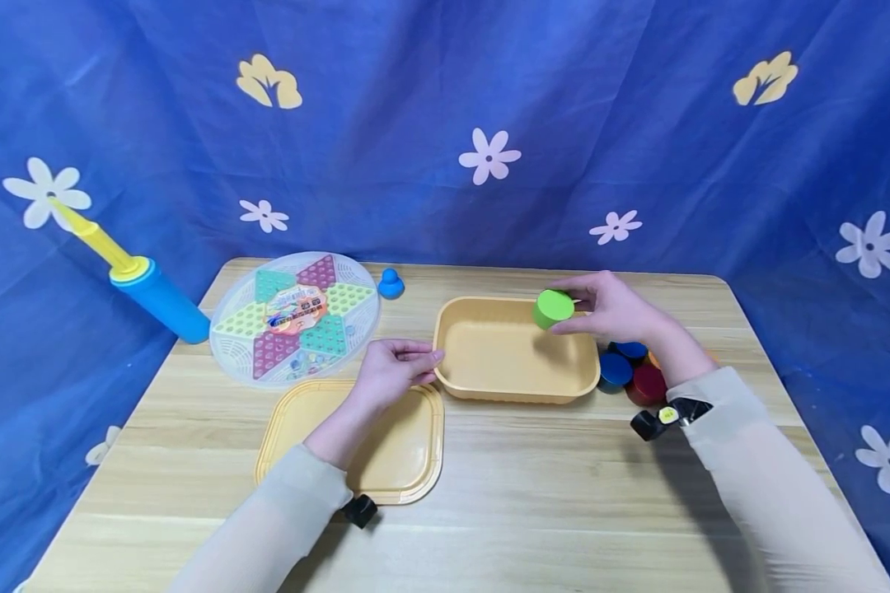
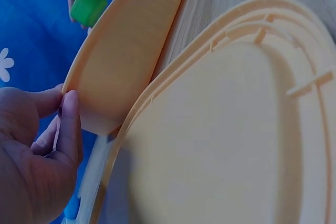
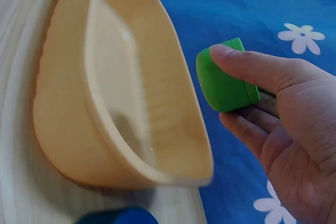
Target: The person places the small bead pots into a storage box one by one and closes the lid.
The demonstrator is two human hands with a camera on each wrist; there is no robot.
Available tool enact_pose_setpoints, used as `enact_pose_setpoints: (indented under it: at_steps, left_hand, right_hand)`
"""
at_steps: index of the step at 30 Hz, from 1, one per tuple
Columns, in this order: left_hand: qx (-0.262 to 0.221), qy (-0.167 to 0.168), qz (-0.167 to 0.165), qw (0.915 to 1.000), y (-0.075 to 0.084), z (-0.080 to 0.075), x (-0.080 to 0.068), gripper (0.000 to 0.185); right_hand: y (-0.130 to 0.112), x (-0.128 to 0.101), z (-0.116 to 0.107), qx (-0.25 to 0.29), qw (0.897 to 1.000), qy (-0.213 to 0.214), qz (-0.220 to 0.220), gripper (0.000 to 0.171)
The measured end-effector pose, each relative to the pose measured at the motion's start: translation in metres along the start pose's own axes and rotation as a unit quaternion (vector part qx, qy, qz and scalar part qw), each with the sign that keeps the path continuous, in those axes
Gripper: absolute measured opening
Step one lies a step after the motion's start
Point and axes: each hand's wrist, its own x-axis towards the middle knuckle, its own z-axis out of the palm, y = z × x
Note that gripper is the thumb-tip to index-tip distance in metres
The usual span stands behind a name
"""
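My right hand (image 1: pixel 617 311) holds a small green round tub (image 1: pixel 553 308) between thumb and fingers, above the right end of a pale orange plastic box (image 1: pixel 504 391). A seam near one end of the green tub shows in the right wrist view, and the tub is apart from the box there. With thumb and fingers, my left hand (image 1: pixel 384 377) pinches the box's left rim, as the left wrist view also shows. The box stands upright without a cover, and no objects are seen inside. Partly under my left forearm lies a matching lid (image 1: pixel 408 449).
Right of the box stand blue tubs (image 1: pixel 614 372) and a dark red tub (image 1: pixel 647 385), with something orange partly behind my wrist. A round Chinese checkers board (image 1: pixel 297 309), a small blue knobbed piece (image 1: pixel 391 285) and a blue-and-yellow hand pump (image 1: pixel 159 301) are at the left.
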Motion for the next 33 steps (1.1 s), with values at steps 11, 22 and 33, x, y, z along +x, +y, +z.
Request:
enact_pose_setpoints:
  at_steps: [11,22,33]
  left_hand:
    - [-0.009,-0.003,-0.001,1.0,-0.001,-0.001,0.002,0.03]
    - [-0.004,0.002,-0.005,1.0,0.0,0.0,0.002,0.028]
    - [0.004,0.003,-0.01,0.9999,0.002,0.001,0.001,0.029]
  right_hand:
    - [0.005,0.03,0.033,0.02,0.999,-0.034,-0.022,0.066]
    - [0.005,0.053,0.066,0.004,0.997,-0.07,-0.028,0.065]
    - [0.008,0.072,0.095,-0.044,0.995,-0.091,-0.02,0.06]
